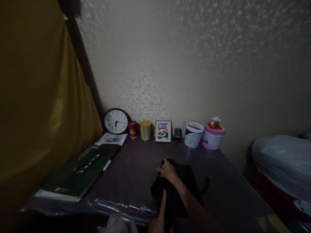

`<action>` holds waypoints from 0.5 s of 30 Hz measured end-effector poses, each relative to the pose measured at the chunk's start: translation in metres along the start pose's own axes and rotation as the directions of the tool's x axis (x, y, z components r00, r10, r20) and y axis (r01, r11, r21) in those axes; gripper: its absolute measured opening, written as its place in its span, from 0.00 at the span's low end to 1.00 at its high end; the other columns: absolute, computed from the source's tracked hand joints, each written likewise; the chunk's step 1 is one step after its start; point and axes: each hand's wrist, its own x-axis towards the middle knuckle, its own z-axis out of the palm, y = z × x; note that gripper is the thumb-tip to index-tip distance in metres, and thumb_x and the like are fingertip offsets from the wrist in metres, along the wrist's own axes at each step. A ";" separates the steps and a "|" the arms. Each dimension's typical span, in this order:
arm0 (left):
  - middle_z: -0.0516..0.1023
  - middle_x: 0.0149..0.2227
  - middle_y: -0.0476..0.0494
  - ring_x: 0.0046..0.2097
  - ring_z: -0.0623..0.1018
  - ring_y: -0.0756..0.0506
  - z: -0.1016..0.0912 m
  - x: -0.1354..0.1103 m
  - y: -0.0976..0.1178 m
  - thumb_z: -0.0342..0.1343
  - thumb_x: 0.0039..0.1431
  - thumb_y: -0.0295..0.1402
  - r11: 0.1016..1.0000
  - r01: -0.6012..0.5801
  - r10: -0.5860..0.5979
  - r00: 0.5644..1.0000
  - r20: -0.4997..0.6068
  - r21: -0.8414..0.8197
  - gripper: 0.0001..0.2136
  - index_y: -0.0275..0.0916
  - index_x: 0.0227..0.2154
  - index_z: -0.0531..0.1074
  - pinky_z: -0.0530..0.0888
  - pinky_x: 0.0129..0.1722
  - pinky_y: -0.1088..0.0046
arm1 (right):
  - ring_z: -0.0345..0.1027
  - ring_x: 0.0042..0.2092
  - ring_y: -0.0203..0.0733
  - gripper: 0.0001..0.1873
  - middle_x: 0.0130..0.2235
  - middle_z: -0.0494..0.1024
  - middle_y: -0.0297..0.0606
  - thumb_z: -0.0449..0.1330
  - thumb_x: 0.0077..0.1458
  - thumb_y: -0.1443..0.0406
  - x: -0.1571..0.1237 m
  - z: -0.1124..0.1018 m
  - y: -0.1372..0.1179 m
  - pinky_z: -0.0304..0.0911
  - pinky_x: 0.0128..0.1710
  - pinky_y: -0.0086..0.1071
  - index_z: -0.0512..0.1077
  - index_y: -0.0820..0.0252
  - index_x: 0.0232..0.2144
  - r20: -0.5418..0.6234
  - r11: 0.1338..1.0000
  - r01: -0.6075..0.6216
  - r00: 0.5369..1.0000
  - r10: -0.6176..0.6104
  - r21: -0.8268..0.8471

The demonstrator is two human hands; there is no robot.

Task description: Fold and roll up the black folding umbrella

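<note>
A soft black bag (186, 178) lies on the table near its front edge, with a short dark strap (206, 186) sticking out at its right side. My right hand (168, 171) reaches across it and pinches its far left edge, fingers bent around the material. At the bottom of the view is my left hand (157, 221), partly cut off by the frame. Its index finger points forward along the bag's near left side, and dark material shows between finger and thumb. Dim light hides the bag's opening and folds.
A green book (82, 171) with a pen on it and a white marker (107, 165) lie left. Along the wall stand a clock (116, 121), red can (132, 129), yellow can (145, 130), framed panda picture (163, 131), black device (177, 134), white-purple tub (193, 136) and pink tub (213, 137).
</note>
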 end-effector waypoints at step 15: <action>0.78 0.32 0.39 0.33 0.78 0.41 0.001 0.011 0.002 0.43 0.53 0.35 0.941 0.150 -0.183 0.979 0.084 0.305 0.33 0.38 0.60 0.36 0.66 0.30 0.70 | 0.68 0.41 0.39 0.12 0.36 0.77 0.37 0.50 0.57 0.62 -0.064 -0.026 0.023 0.61 0.44 0.34 0.72 0.56 0.33 -0.112 0.787 0.616 0.784 -0.610 0.027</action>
